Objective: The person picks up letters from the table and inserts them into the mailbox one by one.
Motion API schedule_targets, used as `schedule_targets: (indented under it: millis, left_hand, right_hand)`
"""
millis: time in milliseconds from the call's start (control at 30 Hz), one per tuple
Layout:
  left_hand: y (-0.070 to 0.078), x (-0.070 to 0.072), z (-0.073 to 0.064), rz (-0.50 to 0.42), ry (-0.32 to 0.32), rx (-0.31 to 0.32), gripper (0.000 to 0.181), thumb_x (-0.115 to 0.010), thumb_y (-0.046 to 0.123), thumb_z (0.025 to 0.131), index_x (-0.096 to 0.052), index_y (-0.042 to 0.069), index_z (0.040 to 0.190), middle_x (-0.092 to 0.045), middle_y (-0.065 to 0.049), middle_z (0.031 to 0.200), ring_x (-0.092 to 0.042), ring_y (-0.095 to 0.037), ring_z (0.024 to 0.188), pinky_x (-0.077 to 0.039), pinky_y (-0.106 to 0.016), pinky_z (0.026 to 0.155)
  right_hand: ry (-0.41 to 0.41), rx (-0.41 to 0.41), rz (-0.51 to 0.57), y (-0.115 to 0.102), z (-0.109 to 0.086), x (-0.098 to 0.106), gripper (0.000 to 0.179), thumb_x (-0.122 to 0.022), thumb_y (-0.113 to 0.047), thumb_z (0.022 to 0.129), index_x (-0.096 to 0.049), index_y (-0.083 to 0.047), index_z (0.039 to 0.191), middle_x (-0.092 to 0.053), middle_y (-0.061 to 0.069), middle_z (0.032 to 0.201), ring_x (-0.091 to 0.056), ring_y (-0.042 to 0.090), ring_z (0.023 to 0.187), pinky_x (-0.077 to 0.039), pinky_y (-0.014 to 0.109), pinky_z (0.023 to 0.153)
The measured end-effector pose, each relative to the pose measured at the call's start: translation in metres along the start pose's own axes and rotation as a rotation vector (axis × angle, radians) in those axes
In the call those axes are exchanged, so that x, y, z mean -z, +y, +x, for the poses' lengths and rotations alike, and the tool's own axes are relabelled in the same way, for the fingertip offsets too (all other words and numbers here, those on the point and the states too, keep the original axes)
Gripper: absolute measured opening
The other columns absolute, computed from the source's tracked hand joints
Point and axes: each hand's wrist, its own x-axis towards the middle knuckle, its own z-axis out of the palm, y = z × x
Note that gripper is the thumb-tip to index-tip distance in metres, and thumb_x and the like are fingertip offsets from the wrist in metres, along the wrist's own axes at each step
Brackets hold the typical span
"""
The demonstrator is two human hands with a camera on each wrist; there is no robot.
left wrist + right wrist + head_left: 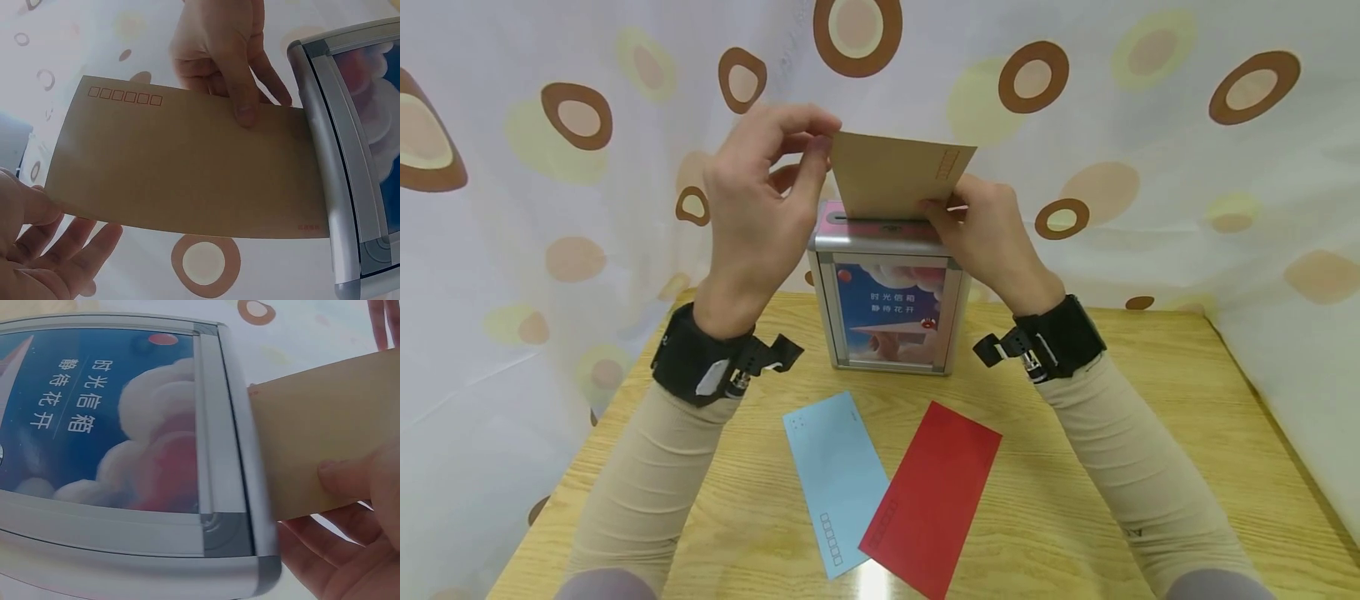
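Observation:
A brown paper envelope [895, 179] stands upright over the slotted top of a mailbox [823, 292], its lower end at the slot. My left hand [767, 200] pinches the envelope's upper left corner between thumb and fingers. Lower down, on the right edge, my right hand [988, 229] pinches it with the thumb on the front face. In the left wrist view the envelope [187, 169] shows a row of red printed boxes, and its far end meets the silver rim. The right wrist view has the thumb [347, 478] flat on the paper close to the box.
On the wooden table [1075, 500] in front of the mailbox lie a light blue envelope [835, 475] and a red envelope [940, 492], the red one overlapping the blue. Behind the box hangs a white curtain [910, 100] with brown and yellow circles.

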Motion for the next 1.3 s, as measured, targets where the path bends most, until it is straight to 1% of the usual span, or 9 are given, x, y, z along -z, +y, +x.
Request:
schedule_targets:
  millis: [200,300,400,567,733,867,967,1100,1300]
  left_hand:
    - [-0.003,0.002,-0.001,0.028,-0.032,-0.044,0.013,-0.063,0.002,0.099,-0.075,-0.002,0.104,-0.071,-0.013,0.096,-0.072,-0.016,0.093,-0.058,-0.016,0.073]
    - [-0.004,0.002,-0.002,0.034,-0.038,-0.056,0.013,-0.063,0.003,0.100,-0.074,-0.003,0.104,-0.071,-0.015,0.096,-0.072,-0.017,0.093,-0.057,-0.016,0.073]
    - [-0.005,0.002,-0.002,0.038,-0.040,-0.058,0.014,-0.063,0.003,0.100,-0.074,-0.004,0.104,-0.071,-0.014,0.096,-0.072,-0.017,0.093,-0.058,-0.016,0.073]
    - [-0.005,0.002,-0.002,0.039,-0.039,-0.056,0.014,-0.063,0.003,0.100,-0.075,-0.003,0.104,-0.071,-0.013,0.097,-0.072,-0.017,0.093,-0.058,-0.016,0.073]
    - [-0.006,0.002,-0.002,0.040,-0.039,-0.057,0.014,-0.063,0.003,0.100,-0.074,-0.003,0.104,-0.072,-0.015,0.098,-0.072,-0.016,0.094,-0.058,-0.016,0.075]
    - [-0.007,0.001,-0.003,0.046,-0.038,-0.061,0.014,-0.063,0.004,0.100,-0.074,-0.004,0.104,-0.072,-0.015,0.099,-0.072,-0.016,0.095,-0.058,-0.015,0.075]
    - [-0.009,0.001,-0.005,0.049,-0.041,-0.066,0.014,-0.063,0.004,0.100,-0.074,-0.004,0.104,-0.072,-0.015,0.099,-0.072,-0.017,0.095,-0.057,-0.015,0.074]
    - [-0.012,0.001,-0.008,0.050,-0.052,-0.069,0.014,-0.063,0.004,0.100,-0.074,-0.004,0.105,-0.072,-0.017,0.100,-0.073,-0.017,0.095,-0.058,-0.016,0.074]
    - [-0.014,0.000,-0.010,0.051,-0.064,-0.071,0.015,-0.062,0.004,0.101,-0.073,-0.004,0.105,-0.072,-0.017,0.101,-0.073,-0.018,0.095,-0.058,-0.016,0.074]
  right_hand:
    - [0.028,0.038,0.034,-0.010,-0.005,0.012,0.026,-0.068,-0.007,0.099,-0.071,-0.004,0.125,-0.075,0.015,0.119,-0.075,0.030,0.105,-0.060,0.043,0.094]
    - [0.070,0.074,0.028,-0.020,-0.007,0.021,0.024,-0.069,-0.006,0.098,-0.072,-0.003,0.122,-0.077,0.013,0.116,-0.075,0.028,0.103,-0.061,0.041,0.094]
    - [0.126,0.120,0.027,-0.030,-0.008,0.030,0.019,-0.069,-0.003,0.097,-0.072,0.001,0.115,-0.077,0.013,0.109,-0.076,0.025,0.100,-0.061,0.035,0.092]
    - [0.215,0.249,0.071,-0.045,-0.008,0.042,0.012,-0.067,0.002,0.096,-0.070,0.008,0.107,-0.076,0.015,0.100,-0.075,0.022,0.093,-0.058,0.023,0.091]
    - [0.276,0.376,0.064,-0.059,-0.006,0.051,0.012,-0.064,0.002,0.097,-0.071,0.010,0.104,-0.076,0.017,0.097,-0.074,0.021,0.088,-0.059,0.022,0.090]
    - [0.337,0.401,0.063,-0.066,-0.005,0.052,0.011,-0.066,0.004,0.095,-0.076,0.006,0.100,-0.077,0.014,0.093,-0.073,0.021,0.085,-0.057,0.018,0.088]
    - [0.368,0.408,0.059,-0.067,-0.005,0.051,0.011,-0.068,0.005,0.094,-0.079,0.003,0.098,-0.077,0.013,0.092,-0.070,0.020,0.082,-0.053,0.015,0.084]
    - [0.376,0.414,0.058,-0.065,-0.005,0.049,0.012,-0.069,0.005,0.093,-0.080,0.003,0.096,-0.077,0.013,0.090,-0.066,0.018,0.080,-0.049,0.016,0.080]
    - [0.378,0.405,0.043,-0.063,-0.004,0.047,0.012,-0.069,0.004,0.094,-0.080,0.002,0.096,-0.077,0.012,0.090,-0.066,0.018,0.079,-0.047,0.015,0.078]
